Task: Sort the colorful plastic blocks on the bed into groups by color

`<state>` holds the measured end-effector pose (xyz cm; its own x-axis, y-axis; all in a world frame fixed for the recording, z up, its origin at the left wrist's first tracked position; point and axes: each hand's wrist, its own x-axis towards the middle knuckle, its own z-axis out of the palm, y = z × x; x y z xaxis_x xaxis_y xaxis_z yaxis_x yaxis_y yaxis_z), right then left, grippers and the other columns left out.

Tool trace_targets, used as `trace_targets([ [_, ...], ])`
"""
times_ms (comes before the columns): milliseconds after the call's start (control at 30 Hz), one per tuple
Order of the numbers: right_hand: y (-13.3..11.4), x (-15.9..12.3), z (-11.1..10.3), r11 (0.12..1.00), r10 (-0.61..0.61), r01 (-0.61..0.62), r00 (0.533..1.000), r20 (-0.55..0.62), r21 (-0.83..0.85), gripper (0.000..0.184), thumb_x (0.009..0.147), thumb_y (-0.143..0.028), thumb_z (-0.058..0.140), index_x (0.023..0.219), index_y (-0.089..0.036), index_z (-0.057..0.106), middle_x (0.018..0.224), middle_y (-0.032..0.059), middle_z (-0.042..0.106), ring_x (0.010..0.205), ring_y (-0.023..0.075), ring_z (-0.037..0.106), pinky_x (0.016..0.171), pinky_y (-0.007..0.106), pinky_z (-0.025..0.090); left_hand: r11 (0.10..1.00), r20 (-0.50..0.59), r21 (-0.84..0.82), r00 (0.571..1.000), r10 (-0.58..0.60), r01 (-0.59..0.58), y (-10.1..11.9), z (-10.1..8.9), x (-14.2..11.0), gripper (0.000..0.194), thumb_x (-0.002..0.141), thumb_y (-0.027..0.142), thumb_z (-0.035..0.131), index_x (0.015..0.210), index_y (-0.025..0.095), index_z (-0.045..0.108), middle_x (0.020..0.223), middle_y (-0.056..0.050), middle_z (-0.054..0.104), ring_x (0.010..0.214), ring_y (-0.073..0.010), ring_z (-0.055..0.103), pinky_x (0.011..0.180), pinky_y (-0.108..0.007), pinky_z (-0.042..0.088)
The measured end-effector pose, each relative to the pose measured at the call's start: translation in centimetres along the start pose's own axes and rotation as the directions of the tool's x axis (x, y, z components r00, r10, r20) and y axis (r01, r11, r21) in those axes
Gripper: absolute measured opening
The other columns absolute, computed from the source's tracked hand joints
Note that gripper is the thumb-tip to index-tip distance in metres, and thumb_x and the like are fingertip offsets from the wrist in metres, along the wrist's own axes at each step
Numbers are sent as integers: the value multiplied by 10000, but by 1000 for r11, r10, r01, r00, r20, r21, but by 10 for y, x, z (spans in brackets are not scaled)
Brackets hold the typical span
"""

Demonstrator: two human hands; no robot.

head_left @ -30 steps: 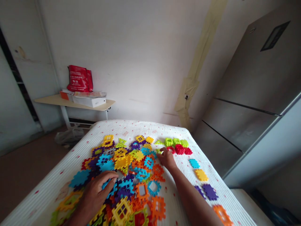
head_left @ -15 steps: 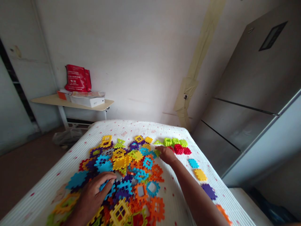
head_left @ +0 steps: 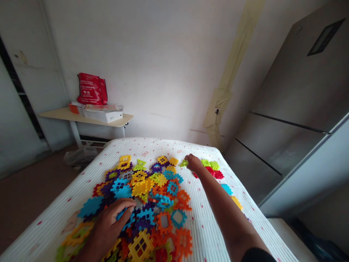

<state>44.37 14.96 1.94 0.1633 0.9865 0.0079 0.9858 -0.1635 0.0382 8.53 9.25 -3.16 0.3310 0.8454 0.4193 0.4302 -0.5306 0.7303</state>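
A heap of flat plastic interlocking building pieces [head_left: 141, 245] in yellow, blue, orange, purple and green covers the left and middle of the covered table. My left hand [head_left: 113, 220] rests on the heap's left side, fingers curled and thumb drawn close to the index finger; what lies between the tips is hidden. Beyond the heap, my right hand [head_left: 194, 162] is closed, seemingly on a green interlocking piece mostly hidden by the fingers. A green triangular piece [head_left: 183, 163] lies by its fingertips. Right of that hand are green pieces [head_left: 214, 165] and red pieces [head_left: 218, 174].
Along the right edge lie a blue piece [head_left: 227, 189] and a yellow piece [head_left: 237, 202], partly behind my forearm. A white quilted cloth [head_left: 203, 218] covers the table. A silver fridge [head_left: 286, 109] stands right; a side table [head_left: 57, 113] with a red bag [head_left: 91, 89] stands back left.
My right hand has moved away from the heap's right edge, farther back toward the green pieces. A green piece formerly under it no longer shows there. My left hand has stayed put.
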Motion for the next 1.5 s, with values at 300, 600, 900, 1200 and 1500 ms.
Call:
trace_targets([
  [300, -5, 20, -1, 991, 103, -97, 992, 70, -89, 343, 819, -109, 533, 1148, -189, 590, 1120, 126, 606, 984, 217, 621, 753, 265, 482, 1000, 3, 19, 1000, 8, -8, -1, 0, 0, 301, 770, 512, 528, 768, 274, 712, 862, 13, 720, 805, -145, 672, 732, -172, 525],
  [600, -11, 25, 4, 984, 148, -136, 983, 111, -111, 352, 817, -113, 555, 1163, -162, 592, 1122, 170, 628, 1032, 258, 613, 771, 313, 504, 1000, 9, 21, 1000, 3, -4, 0, -1, 0, 290, 778, 498, 521, 768, 278, 710, 860, 16, 720, 805, -144, 671, 730, -172, 524],
  [900, -15, 27, 6, 983, 163, -150, 979, 119, -110, 401, 809, -221, 618, 1202, -161, 565, 1155, 200, 613, 1053, 257, 605, 811, 338, 492, 999, -10, 25, 999, 41, -41, 0, 0, 0, 308, 776, 506, 518, 750, 268, 711, 835, 4, 721, 782, -150, 675, 718, -180, 532],
  [1200, -18, 27, 9, 983, 163, -151, 979, 119, -109, 395, 832, -198, 578, 1223, -161, 536, 1153, 195, 615, 1045, 255, 609, 794, 345, 498, 1000, 2, 21, 1000, 23, -23, 6, -1, 2, 318, 781, 500, 509, 752, 253, 706, 850, -15, 721, 800, -168, 672, 718, -208, 538],
  [1500, -23, 23, 4, 985, 156, -146, 981, 116, -91, 401, 811, -245, 624, 1195, -162, 549, 1114, 195, 625, 1016, 256, 621, 777, 327, 501, 999, 16, 29, 1000, 16, -17, 5, -2, 1, 287, 785, 480, 512, 750, 265, 699, 853, 6, 715, 804, -154, 669, 733, -195, 529],
])
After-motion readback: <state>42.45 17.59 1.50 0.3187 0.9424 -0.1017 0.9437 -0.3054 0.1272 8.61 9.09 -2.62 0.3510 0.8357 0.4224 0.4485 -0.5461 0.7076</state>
